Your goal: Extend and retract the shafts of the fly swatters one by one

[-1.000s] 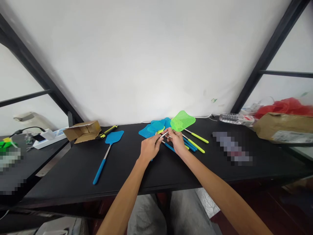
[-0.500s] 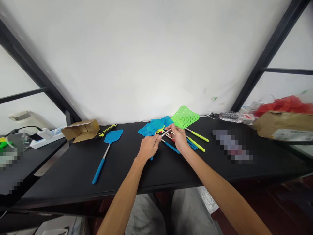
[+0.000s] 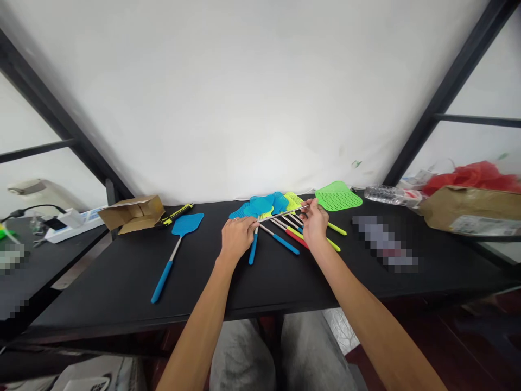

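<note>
A green fly swatter point(image 3: 338, 196) is held level between my hands above the desk, its metal rod drawn out long. My right hand point(image 3: 315, 221) pinches the rod just below the mesh head. Closed round the other end is my left hand point(image 3: 238, 236), which hides the handle. Beneath and behind lie several fly swatters, with overlapping blue heads point(image 3: 261, 205), a yellow-green head point(image 3: 293, 202), and blue, yellow and red handles point(image 3: 298, 238) fanned toward me. Apart from them, at the left, a blue fly swatter point(image 3: 188, 223) lies with its handle toward the front edge.
An open cardboard box point(image 3: 132, 213) and a black-and-yellow item point(image 3: 178, 213) stand back left, near a white power strip point(image 3: 75, 225). On the right are a plastic bottle point(image 3: 391, 195), a brown package point(image 3: 468, 212) and a red bag point(image 3: 476, 176). Black frame posts flank the desk point(image 3: 195, 288).
My right hand has moved right, away from my left, and the rod between them is longer. The green head has shifted right and tilted flatter. More handles of the pile now show.
</note>
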